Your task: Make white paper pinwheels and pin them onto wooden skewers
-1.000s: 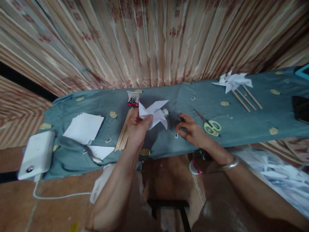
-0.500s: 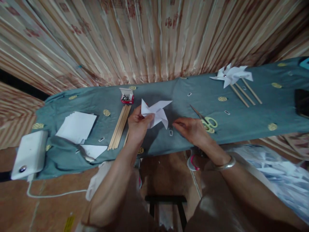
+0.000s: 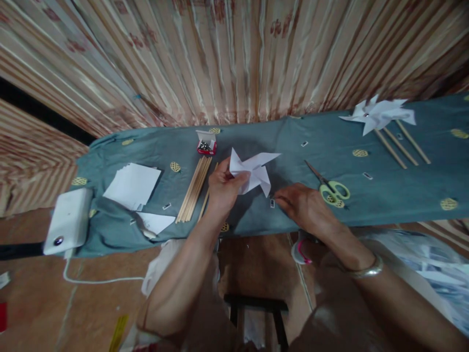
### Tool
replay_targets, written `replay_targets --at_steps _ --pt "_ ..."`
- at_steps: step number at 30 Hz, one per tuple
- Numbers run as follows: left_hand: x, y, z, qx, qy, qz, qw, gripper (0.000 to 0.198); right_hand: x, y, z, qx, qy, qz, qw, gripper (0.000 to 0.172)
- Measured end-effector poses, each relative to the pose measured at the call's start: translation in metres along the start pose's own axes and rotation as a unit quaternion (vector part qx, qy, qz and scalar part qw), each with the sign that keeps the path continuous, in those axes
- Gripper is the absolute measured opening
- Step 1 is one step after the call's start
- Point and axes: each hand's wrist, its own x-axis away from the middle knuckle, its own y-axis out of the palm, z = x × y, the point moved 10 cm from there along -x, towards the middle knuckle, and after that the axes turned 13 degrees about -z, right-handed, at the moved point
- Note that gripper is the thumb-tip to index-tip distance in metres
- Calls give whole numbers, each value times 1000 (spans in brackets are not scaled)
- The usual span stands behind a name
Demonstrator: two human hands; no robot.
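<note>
My left hand (image 3: 225,188) pinches a white paper pinwheel (image 3: 258,171) between thumb and fingers, its folded blades spread above the cloth. To the right and slightly lower, my right hand (image 3: 302,203) is close to the cloth with fingertips pressed together; whatever is between them is too small to make out. Behind my left hand stands an open red box of metal pins (image 3: 206,145). Beside that hand lie a bundle of wooden sticks (image 3: 193,190) and a single stick (image 3: 203,204). Scissors (image 3: 331,189) with green handles rest just beyond my right hand.
Pinwheels (image 3: 383,115) on sticks lie at the far right of the cloth-covered table (image 3: 326,139). A stack of white paper (image 3: 134,186), a loose paper piece (image 3: 157,222) and a white corded device (image 3: 69,220) are at the left. A curtain (image 3: 234,73) hangs behind.
The whole view has shifted, so things appear further right. My right hand has lowered slightly toward the cloth, fingertips still together. The left hand keeps its hold on the pinwheel.
</note>
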Motion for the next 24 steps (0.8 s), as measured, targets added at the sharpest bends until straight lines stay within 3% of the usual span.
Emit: replay_targets --at_steps 7,15,19,24 --pt "2 4 2 -2 4 0 1000 40 3 1 -6 53 -3 -4 999 26" --pt "4 10 7 -21 14 1 1000 37 6 1 2 37 8 11 999 23" --pt "5 14 8 -20 13 -8 1000 38 13 -17 30 -128 25 68 989 12" --pt "7 26 7 -25 19 -20 999 40 33 -57 38 -321 -55 200 924 7"
